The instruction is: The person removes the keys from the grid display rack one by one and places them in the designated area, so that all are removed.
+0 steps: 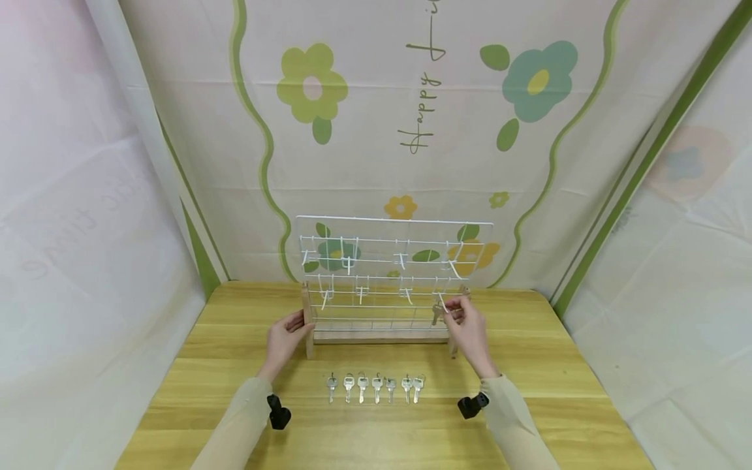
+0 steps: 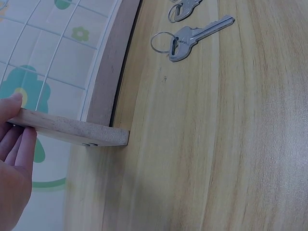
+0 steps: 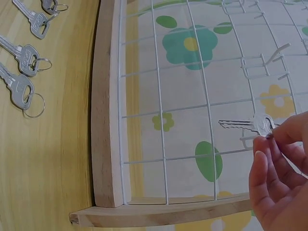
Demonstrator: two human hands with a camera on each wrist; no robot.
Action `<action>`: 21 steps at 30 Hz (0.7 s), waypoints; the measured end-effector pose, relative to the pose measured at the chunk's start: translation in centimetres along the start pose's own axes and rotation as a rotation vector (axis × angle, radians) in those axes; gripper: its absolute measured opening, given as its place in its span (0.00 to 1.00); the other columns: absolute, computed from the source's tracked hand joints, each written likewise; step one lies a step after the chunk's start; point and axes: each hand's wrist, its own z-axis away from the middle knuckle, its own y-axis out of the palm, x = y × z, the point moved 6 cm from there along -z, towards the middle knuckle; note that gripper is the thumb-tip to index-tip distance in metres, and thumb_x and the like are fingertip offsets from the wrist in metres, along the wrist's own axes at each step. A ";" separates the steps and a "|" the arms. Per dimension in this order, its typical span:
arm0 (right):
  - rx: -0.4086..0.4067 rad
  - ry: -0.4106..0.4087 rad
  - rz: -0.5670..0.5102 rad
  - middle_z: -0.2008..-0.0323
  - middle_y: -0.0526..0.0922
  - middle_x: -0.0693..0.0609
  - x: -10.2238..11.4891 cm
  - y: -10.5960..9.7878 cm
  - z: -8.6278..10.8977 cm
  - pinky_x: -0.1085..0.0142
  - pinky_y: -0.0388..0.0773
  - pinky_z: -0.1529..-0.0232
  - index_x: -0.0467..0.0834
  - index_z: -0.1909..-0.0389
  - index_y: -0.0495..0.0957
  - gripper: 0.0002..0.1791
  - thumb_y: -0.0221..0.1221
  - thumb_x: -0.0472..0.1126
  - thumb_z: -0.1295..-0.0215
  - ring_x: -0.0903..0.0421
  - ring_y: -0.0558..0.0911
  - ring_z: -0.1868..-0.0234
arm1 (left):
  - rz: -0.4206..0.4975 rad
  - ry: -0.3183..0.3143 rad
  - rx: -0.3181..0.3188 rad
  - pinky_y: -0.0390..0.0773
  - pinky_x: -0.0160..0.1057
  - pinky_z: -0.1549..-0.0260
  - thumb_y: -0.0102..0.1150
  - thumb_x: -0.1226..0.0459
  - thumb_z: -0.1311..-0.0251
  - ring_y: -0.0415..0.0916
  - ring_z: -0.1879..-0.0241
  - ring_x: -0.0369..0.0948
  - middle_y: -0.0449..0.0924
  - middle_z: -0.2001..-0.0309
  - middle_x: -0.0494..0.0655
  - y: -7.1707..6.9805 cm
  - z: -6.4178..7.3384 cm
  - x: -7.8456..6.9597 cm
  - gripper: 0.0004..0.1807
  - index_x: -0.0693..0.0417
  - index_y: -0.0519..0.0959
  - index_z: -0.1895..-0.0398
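A white wire rack (image 1: 382, 306) with several hooks stands upright in a wooden frame on the table. My left hand (image 1: 286, 337) grips the frame's left wooden post (image 2: 72, 126) between thumb and fingers. At the rack's lower right hook (image 1: 442, 302), my right hand (image 1: 468, 331) pinches a silver key (image 3: 243, 124) near its head. The key's blade points away from the fingertips, in front of the wires. Whether its ring is over the hook is hidden by the fingers. The other hooks hold nothing.
Several silver keys with rings (image 1: 377, 386) lie in a row on the wooden table (image 1: 376, 437), in front of the rack. A flower-printed cloth (image 1: 364, 170) hangs behind, with more cloth at both sides. Black wrist cameras (image 1: 279, 412) sit by the sleeves.
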 end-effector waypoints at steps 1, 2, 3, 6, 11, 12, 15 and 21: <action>0.001 -0.003 0.001 0.65 0.85 0.41 0.0 0.0 0.0 0.77 0.79 0.72 0.36 0.60 0.80 0.07 0.62 0.28 0.39 0.64 0.79 0.72 | -0.001 0.000 0.001 0.83 0.38 0.44 0.67 0.67 0.40 0.78 0.39 0.55 0.77 0.39 0.64 0.0 0.0 0.0 0.27 0.66 0.75 0.37; 0.001 -0.007 -0.001 0.65 0.86 0.41 0.1 0.0 0.0 0.77 0.80 0.72 0.36 0.60 0.81 0.07 0.62 0.29 0.39 0.65 0.79 0.72 | -0.003 0.000 0.003 0.83 0.38 0.44 0.67 0.67 0.40 0.78 0.39 0.55 0.77 0.39 0.64 0.0 0.0 0.0 0.27 0.66 0.75 0.37; 0.003 -0.008 0.001 0.65 0.86 0.41 0.1 0.0 0.0 0.77 0.80 0.71 0.37 0.60 0.81 0.07 0.62 0.29 0.39 0.66 0.79 0.72 | -0.005 0.001 0.004 0.83 0.38 0.44 0.67 0.67 0.40 0.78 0.39 0.55 0.77 0.39 0.64 0.0 0.0 0.0 0.27 0.66 0.75 0.37; 0.003 -0.016 -0.001 0.66 0.86 0.42 0.1 -0.1 0.2 0.77 0.81 0.70 0.37 0.61 0.82 0.06 0.62 0.29 0.39 0.68 0.78 0.72 | -0.014 0.004 0.002 0.83 0.38 0.44 0.67 0.66 0.40 0.78 0.39 0.55 0.78 0.39 0.63 0.0 -0.1 0.0 0.27 0.65 0.75 0.37; -0.011 -0.042 -0.025 0.68 0.86 0.42 0.5 -0.6 0.8 0.77 0.81 0.73 0.36 0.62 0.82 0.05 0.62 0.29 0.39 0.70 0.77 0.73 | -0.014 0.010 0.009 0.83 0.37 0.44 0.67 0.65 0.39 0.77 0.39 0.56 0.77 0.38 0.64 0.0 -0.1 0.0 0.27 0.65 0.75 0.37; -0.015 -0.052 -0.029 0.68 0.86 0.42 0.6 -0.7 0.9 0.77 0.81 0.73 0.36 0.63 0.82 0.05 0.62 0.29 0.39 0.70 0.77 0.74 | -0.012 0.010 0.011 0.83 0.37 0.43 0.67 0.65 0.39 0.77 0.38 0.56 0.77 0.38 0.64 0.0 -0.1 0.0 0.27 0.65 0.74 0.37; -0.027 -0.077 -0.040 0.70 0.86 0.42 0.8 -1.0 1.4 0.77 0.80 0.75 0.36 0.63 0.83 0.04 0.63 0.29 0.38 0.71 0.78 0.74 | -0.010 0.010 0.011 0.82 0.37 0.43 0.67 0.65 0.39 0.77 0.38 0.56 0.77 0.38 0.64 0.0 -0.1 0.1 0.28 0.65 0.74 0.36; -0.043 -0.110 -0.042 0.71 0.86 0.44 1.2 -1.6 2.3 0.77 0.80 0.76 0.39 0.64 0.83 0.03 0.63 0.31 0.36 0.63 0.82 0.75 | -0.012 0.014 0.007 0.83 0.37 0.44 0.67 0.65 0.39 0.78 0.39 0.55 0.78 0.39 0.63 0.0 -0.2 0.2 0.27 0.64 0.75 0.37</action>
